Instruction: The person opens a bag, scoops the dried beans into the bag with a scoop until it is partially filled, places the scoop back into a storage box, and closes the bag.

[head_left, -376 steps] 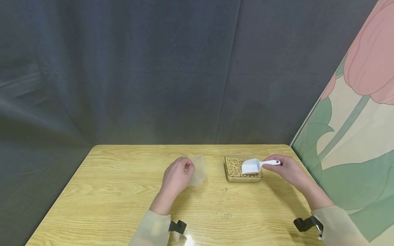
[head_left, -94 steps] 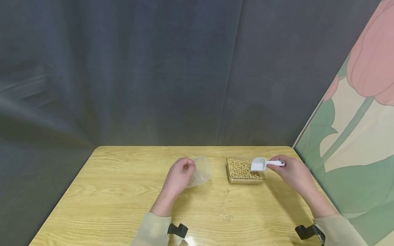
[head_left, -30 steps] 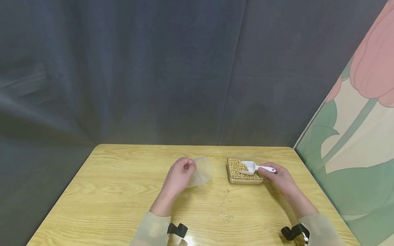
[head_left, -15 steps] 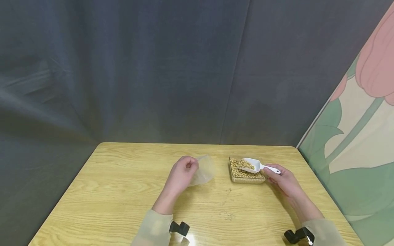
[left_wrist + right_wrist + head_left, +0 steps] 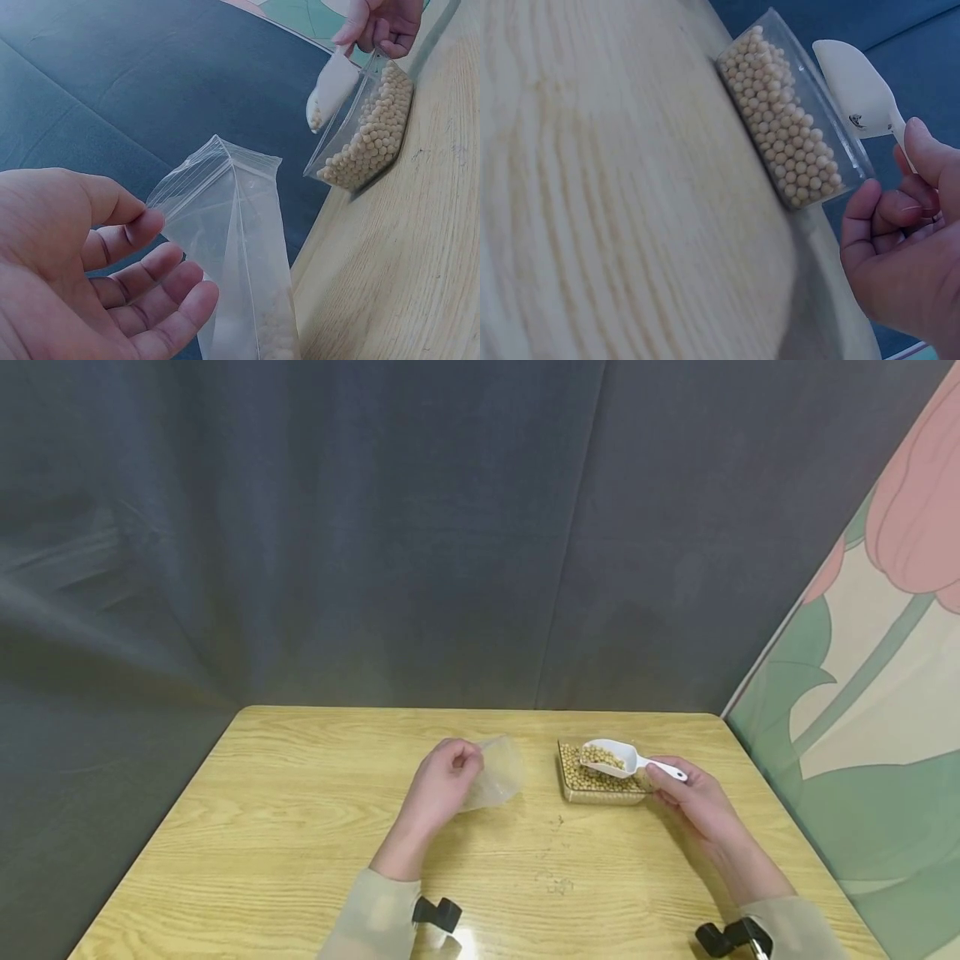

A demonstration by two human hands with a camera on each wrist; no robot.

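Over boxed beans (image 5: 572, 774), right hand (image 5: 695, 795) pinching loaded scoop (image 5: 632, 762) — alongside, left hand (image 5: 441, 778) pinching clear bag (image 5: 502, 772)

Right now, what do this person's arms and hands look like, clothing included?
The left hand and right hand are gloveless. Pale beige sleeves end short of the hands, with a small, blocky black wrist camera at each cuff.

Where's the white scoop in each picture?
Head: white scoop right of centre, over the box.
Left wrist: white scoop upper right, left of the box.
Right wrist: white scoop upper right, right of the box.
Landmark: all three show that clear box of beans.
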